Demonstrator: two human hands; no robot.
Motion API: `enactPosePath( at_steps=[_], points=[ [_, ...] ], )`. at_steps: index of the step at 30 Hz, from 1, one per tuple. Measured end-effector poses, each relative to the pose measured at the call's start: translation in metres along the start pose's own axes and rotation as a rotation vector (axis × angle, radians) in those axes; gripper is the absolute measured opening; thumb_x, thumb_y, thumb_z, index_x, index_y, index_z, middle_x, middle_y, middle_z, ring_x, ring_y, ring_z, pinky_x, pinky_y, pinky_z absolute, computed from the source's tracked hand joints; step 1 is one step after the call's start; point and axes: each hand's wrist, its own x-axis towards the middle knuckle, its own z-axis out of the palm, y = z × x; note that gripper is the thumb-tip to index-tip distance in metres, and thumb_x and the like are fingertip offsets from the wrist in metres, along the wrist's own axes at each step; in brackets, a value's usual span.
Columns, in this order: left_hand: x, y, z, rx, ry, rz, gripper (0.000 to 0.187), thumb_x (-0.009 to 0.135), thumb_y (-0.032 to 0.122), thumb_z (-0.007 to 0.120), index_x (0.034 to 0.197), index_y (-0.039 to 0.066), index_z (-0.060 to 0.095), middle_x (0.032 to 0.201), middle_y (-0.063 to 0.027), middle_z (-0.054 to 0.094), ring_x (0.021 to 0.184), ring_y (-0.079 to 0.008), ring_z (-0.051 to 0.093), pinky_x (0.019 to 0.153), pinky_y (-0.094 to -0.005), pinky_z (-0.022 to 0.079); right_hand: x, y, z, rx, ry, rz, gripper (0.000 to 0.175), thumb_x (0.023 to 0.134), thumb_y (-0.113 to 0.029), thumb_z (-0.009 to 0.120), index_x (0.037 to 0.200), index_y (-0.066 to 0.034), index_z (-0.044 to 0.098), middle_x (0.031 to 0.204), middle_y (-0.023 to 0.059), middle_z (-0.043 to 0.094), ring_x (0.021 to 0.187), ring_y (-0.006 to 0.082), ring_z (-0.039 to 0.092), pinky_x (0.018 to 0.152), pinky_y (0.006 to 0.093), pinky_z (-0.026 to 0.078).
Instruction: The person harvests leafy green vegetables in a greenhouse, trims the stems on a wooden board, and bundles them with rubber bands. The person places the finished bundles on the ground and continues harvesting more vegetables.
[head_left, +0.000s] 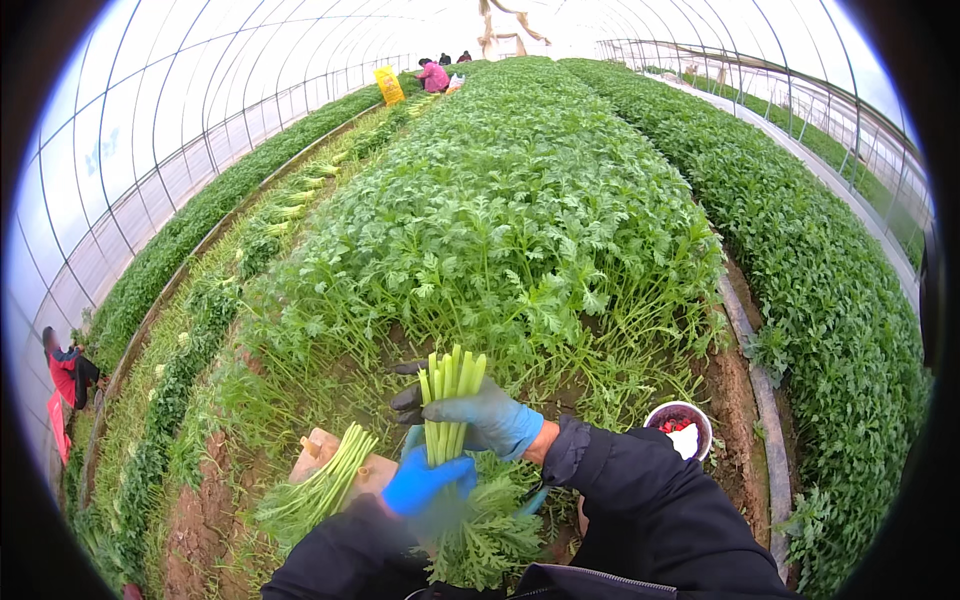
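Observation:
A bunch of leafy greens (450, 386), resembling garland chrysanthemum, stands between my hands with its pale cut stem ends upward. My left hand (429, 482), in a blue glove, grips the stems low down, just above the leaves that hang below. Higher up, my right hand (487, 416) closes around the same stems; its blue glove is darkened with dirt at the fingers. To the left of my hands, a second bundle of stems (337, 465) lies across a small wooden board (384, 471), its leaves spilling over the near side.
Dense standing greens (495, 202) fill the bed ahead. A white bucket (709, 442) with red items inside sits at right, beside a plastic-edged furrow (765, 420). Cut bunches (289, 211) lie in a row at left. One person (66, 371) crouches far left; others work near a yellow sack (389, 85).

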Motion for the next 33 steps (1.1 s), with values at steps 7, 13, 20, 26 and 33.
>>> enactPosePath(
  at_steps=[7,13,20,26,33],
  points=[
    [0.008,0.007,0.004,0.013,-0.158,0.114,0.025,0.089,0.016,0.06,0.104,-0.004,0.056,0.076,-0.0102,0.061,0.069,-0.018,0.06,0.064,-0.0266,0.05,-0.004,0.001,0.0,-0.337,0.017,0.053,0.032,0.083,-0.011,0.067,0.113,-0.005,0.059,0.096,0.0071,0.067,0.087,0.0143,0.064,0.075,0.0273,0.053],
    [0.011,-0.001,0.003,-0.066,-0.002,0.026,0.02,0.086,0.014,0.064,0.097,-0.002,0.06,0.074,-0.0089,0.062,0.064,-0.0173,0.06,0.06,-0.0287,0.049,0.004,-0.011,-0.015,-0.523,-0.265,0.002,0.06,0.087,-0.032,0.064,0.135,-0.0059,0.04,0.125,0.0084,0.054,0.115,0.0176,0.051,0.099,0.0304,0.041],
    [0.019,-0.006,0.013,0.016,-0.051,0.008,0.02,0.086,0.013,0.064,0.1,-0.001,0.06,0.074,-0.0073,0.062,0.065,-0.0149,0.06,0.061,-0.0286,0.048,-0.002,-0.031,-0.027,-1.269,-0.495,-0.206,0.055,0.093,-0.042,0.047,0.135,-0.0062,0.043,0.136,0.0157,0.046,0.123,0.0304,0.047,0.1,0.0391,0.039],
    [0.018,-0.019,0.021,0.197,0.045,0.001,0.018,0.079,-0.006,0.06,0.097,-0.005,0.059,0.082,-0.0115,0.063,0.071,-0.0202,0.063,0.063,-0.0308,0.051,-0.016,-0.025,-0.035,-1.157,-0.225,-0.809,0.06,0.092,-0.044,0.046,0.135,-0.0028,0.038,0.134,0.0248,0.043,0.118,0.0408,0.047,0.098,0.0413,0.04],
    [0.027,-0.019,0.015,1.034,-0.227,-0.25,0.031,0.089,0.012,0.057,0.116,-0.001,0.051,0.114,-0.0096,0.055,0.099,-0.0161,0.054,0.083,-0.0285,0.044,-0.04,-0.012,-0.038,-1.252,-0.374,-0.626,0.068,0.083,-0.063,0.047,0.117,-0.0041,0.053,0.119,0.0219,0.053,0.106,0.0409,0.052,0.087,0.047,0.044]
  ],
)
